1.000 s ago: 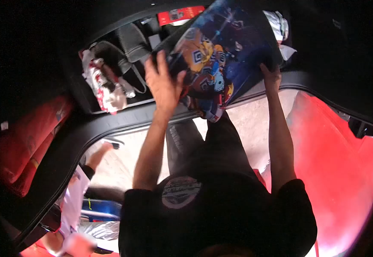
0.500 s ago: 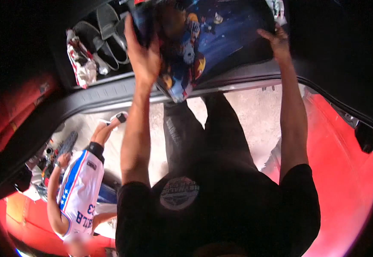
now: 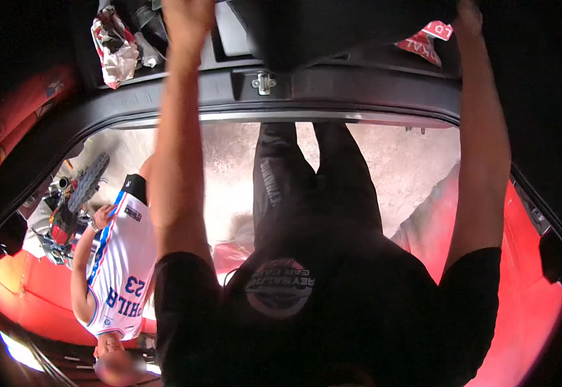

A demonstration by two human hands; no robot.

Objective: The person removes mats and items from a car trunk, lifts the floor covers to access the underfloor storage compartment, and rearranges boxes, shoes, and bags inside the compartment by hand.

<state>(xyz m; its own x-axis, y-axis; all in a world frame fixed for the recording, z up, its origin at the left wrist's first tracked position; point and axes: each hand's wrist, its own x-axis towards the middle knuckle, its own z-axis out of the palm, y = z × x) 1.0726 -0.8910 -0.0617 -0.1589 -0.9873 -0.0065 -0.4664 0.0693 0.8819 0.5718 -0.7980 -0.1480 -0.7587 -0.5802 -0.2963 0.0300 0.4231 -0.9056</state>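
Note:
A dark, flat sheet or panel (image 3: 352,29) spans the top of the view between my hands. My left hand (image 3: 190,16) is at the top edge, left of the panel, with its fingers cut off by the frame. Beside the panel's right side is my right hand (image 3: 468,16), in shadow, its fingers too dark to make out. Whether either hand grips the panel cannot be told. Below the panel runs the car's boot sill, with a metal latch (image 3: 263,82) in its middle.
A crumpled white and red bag (image 3: 114,48) and dark footwear (image 3: 150,22) lie in the boot at left. Red printed packaging (image 3: 423,46) shows at right. A person in a white jersey (image 3: 123,264) is at left, near a motorcycle (image 3: 78,197). Red car panels (image 3: 520,309) flank the scene.
Both hands have moved up and forward, to the frame's top. The panel's colourful printed picture has gone from view and a plain dark surface shows. The latch and red packaging have come into view.

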